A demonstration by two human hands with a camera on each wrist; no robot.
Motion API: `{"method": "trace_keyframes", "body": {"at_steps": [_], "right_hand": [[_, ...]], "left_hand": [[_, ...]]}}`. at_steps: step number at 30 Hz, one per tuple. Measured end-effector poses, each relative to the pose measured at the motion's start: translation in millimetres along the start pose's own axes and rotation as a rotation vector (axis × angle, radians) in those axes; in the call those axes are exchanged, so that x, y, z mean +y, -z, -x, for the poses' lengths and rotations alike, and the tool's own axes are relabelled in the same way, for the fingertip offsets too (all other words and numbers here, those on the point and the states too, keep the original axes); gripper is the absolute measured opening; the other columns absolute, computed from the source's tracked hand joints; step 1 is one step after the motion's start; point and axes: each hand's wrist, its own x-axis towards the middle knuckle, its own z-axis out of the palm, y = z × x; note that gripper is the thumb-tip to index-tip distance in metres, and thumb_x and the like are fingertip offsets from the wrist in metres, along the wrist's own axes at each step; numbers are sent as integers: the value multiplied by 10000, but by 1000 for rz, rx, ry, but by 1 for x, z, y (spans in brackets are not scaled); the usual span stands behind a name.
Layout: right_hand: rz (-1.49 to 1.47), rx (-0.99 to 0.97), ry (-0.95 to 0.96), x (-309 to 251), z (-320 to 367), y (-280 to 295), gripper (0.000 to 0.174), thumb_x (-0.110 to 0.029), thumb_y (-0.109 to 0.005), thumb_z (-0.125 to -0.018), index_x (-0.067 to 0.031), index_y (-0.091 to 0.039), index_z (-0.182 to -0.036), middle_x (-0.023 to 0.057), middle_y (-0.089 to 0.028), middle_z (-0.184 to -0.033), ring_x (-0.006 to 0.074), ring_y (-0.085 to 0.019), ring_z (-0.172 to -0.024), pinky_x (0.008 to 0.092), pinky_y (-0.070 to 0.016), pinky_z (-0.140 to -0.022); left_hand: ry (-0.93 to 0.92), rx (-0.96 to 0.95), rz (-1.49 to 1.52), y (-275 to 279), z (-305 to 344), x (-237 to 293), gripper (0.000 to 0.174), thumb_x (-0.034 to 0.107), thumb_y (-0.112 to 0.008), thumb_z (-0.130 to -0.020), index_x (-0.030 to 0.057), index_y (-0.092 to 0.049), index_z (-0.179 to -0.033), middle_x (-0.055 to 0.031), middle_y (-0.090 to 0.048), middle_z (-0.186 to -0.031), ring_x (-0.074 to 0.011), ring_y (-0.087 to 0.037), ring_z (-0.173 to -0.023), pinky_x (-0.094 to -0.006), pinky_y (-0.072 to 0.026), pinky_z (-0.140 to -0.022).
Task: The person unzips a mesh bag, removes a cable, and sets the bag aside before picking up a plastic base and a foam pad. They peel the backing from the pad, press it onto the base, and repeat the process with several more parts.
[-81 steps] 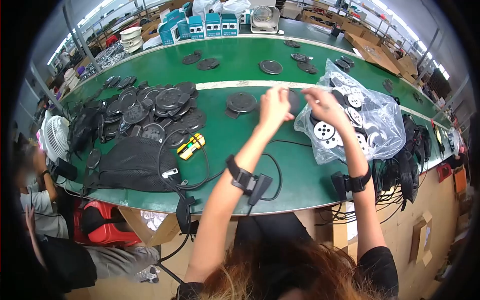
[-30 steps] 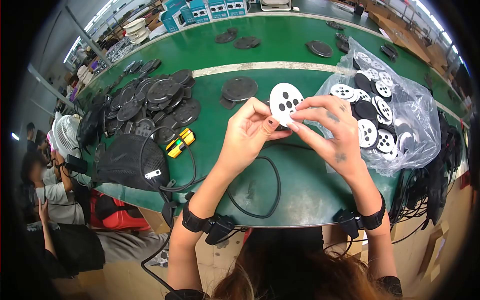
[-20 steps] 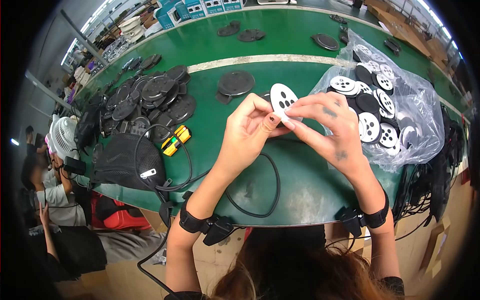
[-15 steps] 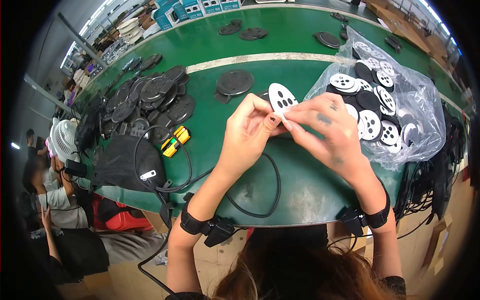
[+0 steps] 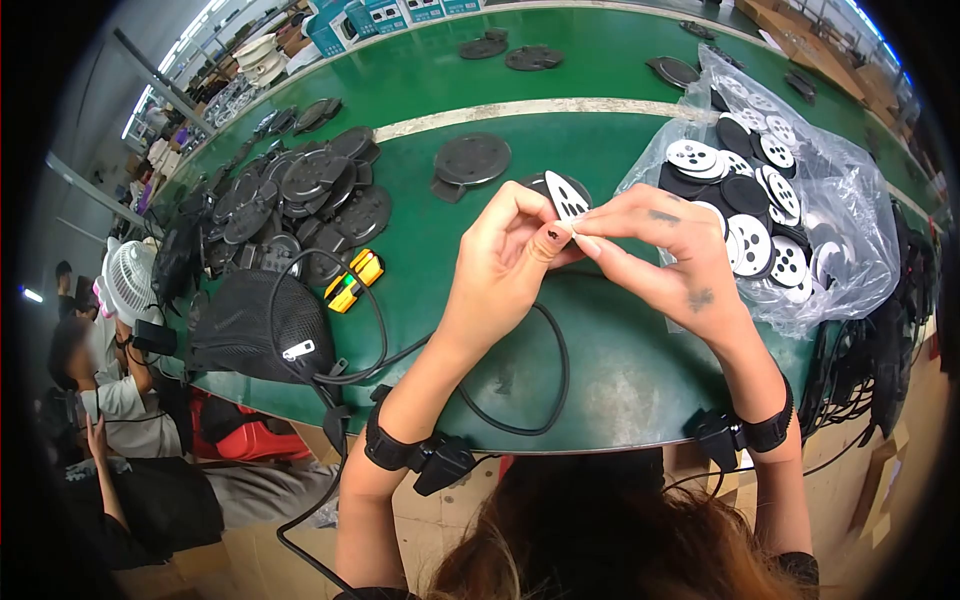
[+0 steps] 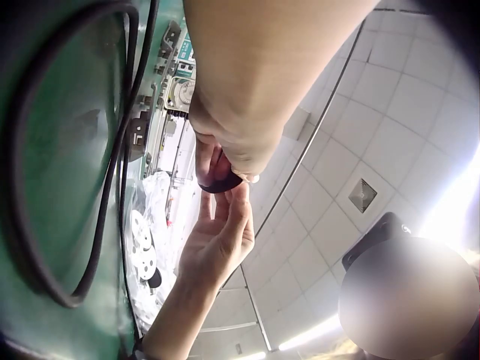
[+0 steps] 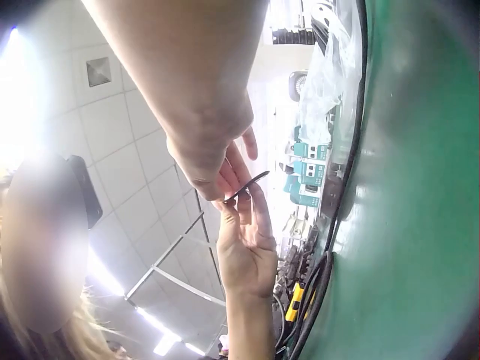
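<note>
Over the green table, my left hand grips a thin round pad, white with black dots on one face. Its dark back shows in the left wrist view. The thumb and index finger of my right hand pinch the pad's near edge, close beside the left thumb. Fingers cover the pad's lower part, and it stands tilted, almost edge-on to the head view. A clear plastic bag of similar pads lies just right of my right hand. Beyond my left hand rests a round black plastic part.
Many black round parts are heaped at the left, beside a black mesh pouch and a yellow tool. A black cable loops across the table under my forearms. Another person sits at far left.
The hands were apart near the bag; then both came to hold the white pad up. Since then the pad has turned from face-on to nearly edge-on, and the right fingertips have closed on its edge.
</note>
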Motion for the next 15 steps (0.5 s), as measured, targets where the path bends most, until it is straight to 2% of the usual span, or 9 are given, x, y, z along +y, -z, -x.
{"method": "trace_keyframes", "body": {"at_steps": [9,11,15], "right_hand": [[-19,-20,6,1,2,0,128,-41,-671,-734,-38,-681,-862,71,-637,-784,200,-630,-692,279,-488,-627],[126,-25,64,2,3,1,131,-53,-668,-732,-51,-677,-862,67,-632,-793,213,-616,-701,292,-475,-636],[185,5,88,4,5,-2,118,-65,-670,-725,-49,-663,-842,62,-624,-794,223,-602,-710,302,-464,-643]], "left_hand": [[-17,-12,-22,1,1,-4,144,107,-532,-906,-2,-438,-901,-62,-538,-907,-113,-551,-876,-249,-501,-746],[-46,4,-99,2,2,-7,150,105,-542,-901,-11,-447,-899,-65,-554,-868,-111,-563,-834,-243,-489,-731],[-101,26,-191,2,1,-12,163,109,-548,-897,-25,-455,-897,-73,-566,-846,-110,-574,-814,-246,-494,-725]]}}
